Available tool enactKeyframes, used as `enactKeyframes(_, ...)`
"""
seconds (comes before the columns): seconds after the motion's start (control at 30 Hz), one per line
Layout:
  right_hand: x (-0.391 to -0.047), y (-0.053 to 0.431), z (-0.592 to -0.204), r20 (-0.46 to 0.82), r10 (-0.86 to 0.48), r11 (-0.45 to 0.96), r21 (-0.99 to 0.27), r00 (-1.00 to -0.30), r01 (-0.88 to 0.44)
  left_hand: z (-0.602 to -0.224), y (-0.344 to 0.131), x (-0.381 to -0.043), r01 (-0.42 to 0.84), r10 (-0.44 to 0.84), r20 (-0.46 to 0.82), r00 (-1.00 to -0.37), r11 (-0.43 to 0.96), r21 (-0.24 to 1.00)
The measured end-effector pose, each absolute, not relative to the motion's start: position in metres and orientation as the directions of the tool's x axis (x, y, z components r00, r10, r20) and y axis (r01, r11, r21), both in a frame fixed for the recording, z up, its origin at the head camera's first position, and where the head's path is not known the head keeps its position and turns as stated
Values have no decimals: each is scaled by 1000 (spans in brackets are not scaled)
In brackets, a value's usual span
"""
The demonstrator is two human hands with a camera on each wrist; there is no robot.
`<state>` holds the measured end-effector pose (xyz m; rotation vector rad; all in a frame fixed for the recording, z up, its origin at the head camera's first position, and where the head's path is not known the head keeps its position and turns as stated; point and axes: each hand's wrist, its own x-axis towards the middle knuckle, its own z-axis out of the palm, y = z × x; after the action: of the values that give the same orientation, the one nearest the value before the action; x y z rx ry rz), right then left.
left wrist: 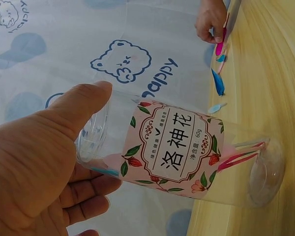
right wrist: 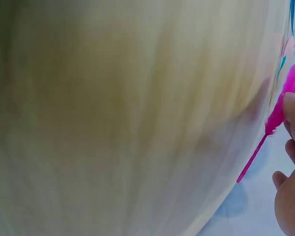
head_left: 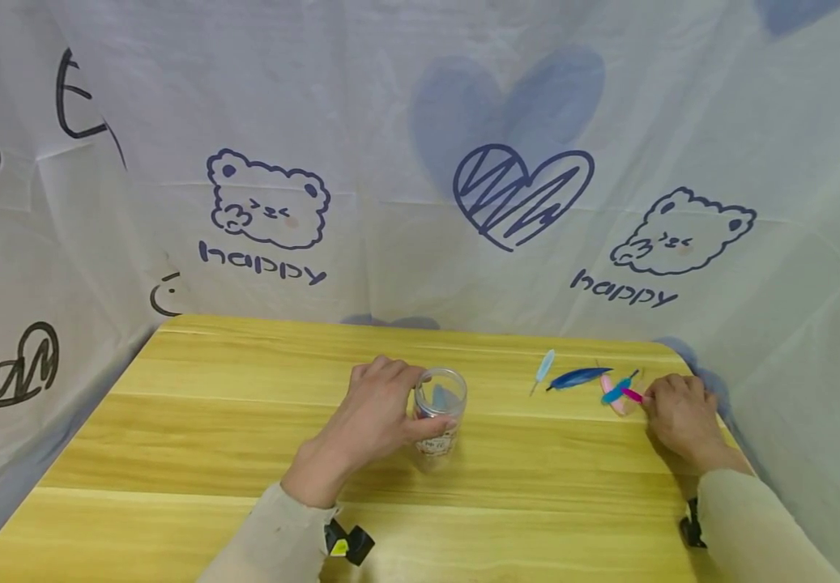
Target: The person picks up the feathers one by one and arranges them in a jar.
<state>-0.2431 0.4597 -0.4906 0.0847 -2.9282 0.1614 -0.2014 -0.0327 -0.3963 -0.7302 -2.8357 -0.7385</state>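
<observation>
A clear plastic jar (left wrist: 174, 147) with a pink flower-patterned label stands open-topped on the wooden table. My left hand (head_left: 368, 413) grips it near the rim, thumb on one side and fingers on the other. Several feathers, some pink and blue, show through its wall. At the table's right side my right hand (head_left: 685, 417) pinches a magenta feather (right wrist: 275, 120); its quill points away from the other feathers in the right wrist view. Close by lie a teal feather (head_left: 617, 391) and a pale pink feather (head_left: 616, 406), overlapping.
Left of that pair are a dark blue feather (head_left: 582, 377) and a light blue feather (head_left: 545, 367). The wooden table (head_left: 208, 421) ends at a white cloth (head_left: 390, 162) printed with bears and hearts, hanging behind and along both sides.
</observation>
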Motion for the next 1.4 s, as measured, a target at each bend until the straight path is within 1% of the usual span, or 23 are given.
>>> enactKeyframes(0.2,-246,441,-486,359,-75,974,-176,-930,-146,-397,-34,-202,481,420,235,-876,765,428)
enactKeyframes(0.5,-252,402,-477,495,-81,936,-260,-865,-237,-397,-34,-202,476,418,228,-879,763,437)
enactKeyframes(0.67,-253,381,-473,545,-104,904,-297,-832,-307,-396,-34,-202,478,420,229,-878,761,438)
enactKeyframes(1.0,-254,333,-461,683,-208,812,-278,-700,-513,-396,-34,-203,474,420,220,-881,766,435)
enactKeyframes(1.17,-253,303,-450,728,-254,750,-268,-637,-605,-396,-34,-203,473,418,221,-881,766,435)
enactKeyframes(1.3,-250,281,-441,744,-287,728,-241,-604,-642,-397,-34,-203,479,421,229,-878,765,430)
enactKeyframes(1.4,-247,266,-433,765,-310,729,-190,-565,-658,-397,-34,-202,481,423,231,-876,764,430)
